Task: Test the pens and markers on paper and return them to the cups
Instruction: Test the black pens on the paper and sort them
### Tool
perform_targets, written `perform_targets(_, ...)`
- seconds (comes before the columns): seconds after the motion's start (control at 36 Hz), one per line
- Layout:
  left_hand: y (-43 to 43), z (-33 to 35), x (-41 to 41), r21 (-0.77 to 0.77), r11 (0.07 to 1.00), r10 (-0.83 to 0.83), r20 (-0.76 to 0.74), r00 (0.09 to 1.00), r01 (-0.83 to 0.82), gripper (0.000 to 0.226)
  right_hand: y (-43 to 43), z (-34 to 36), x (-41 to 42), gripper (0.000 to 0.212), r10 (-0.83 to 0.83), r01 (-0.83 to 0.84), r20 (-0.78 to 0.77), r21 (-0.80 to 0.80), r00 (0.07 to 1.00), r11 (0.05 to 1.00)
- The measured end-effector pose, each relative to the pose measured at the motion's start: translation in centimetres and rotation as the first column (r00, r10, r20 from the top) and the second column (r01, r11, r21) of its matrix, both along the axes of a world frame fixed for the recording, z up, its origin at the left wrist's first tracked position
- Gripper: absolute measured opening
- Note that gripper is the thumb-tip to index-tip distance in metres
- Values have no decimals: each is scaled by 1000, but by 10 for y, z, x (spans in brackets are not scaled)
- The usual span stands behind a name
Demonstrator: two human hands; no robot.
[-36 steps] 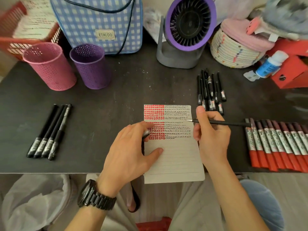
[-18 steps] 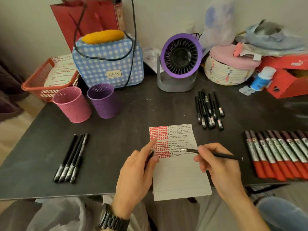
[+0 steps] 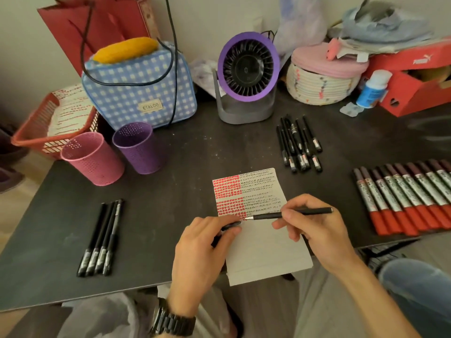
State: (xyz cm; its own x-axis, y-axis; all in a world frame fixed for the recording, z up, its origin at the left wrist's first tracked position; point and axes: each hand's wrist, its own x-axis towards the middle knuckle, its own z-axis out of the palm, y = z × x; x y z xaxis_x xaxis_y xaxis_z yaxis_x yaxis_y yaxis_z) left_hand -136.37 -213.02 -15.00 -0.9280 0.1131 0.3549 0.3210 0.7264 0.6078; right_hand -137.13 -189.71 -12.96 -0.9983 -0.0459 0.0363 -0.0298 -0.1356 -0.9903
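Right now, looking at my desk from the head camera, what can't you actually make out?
- Insides of the pink cup and purple cup: their walls hide whatever they hold.
- Row of red markers: the right edge cuts it off, so no count.
- Marker label print: too small and blurred.
- Dark cap in the left hand: fingers cover most of it.
- Black scribbles on the paper: too small to read.

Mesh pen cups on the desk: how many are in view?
2. The pink cup stands at the desk's left side; the purple cup stands just right of it, in front of the checked bag. None appears hidden.
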Motion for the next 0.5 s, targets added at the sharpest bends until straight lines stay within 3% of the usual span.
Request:
perform_targets(0.33,-1,-3,0,9,1000,-2,-28,1000,2,24,4,-3,-1,16,5,-5,2,-51,1000,999)
perform_targets(0.5,-1,0,1,11,1000,-24,-33,999,25,20,-1,2,0,17,24,-25,7,50,1000,998)
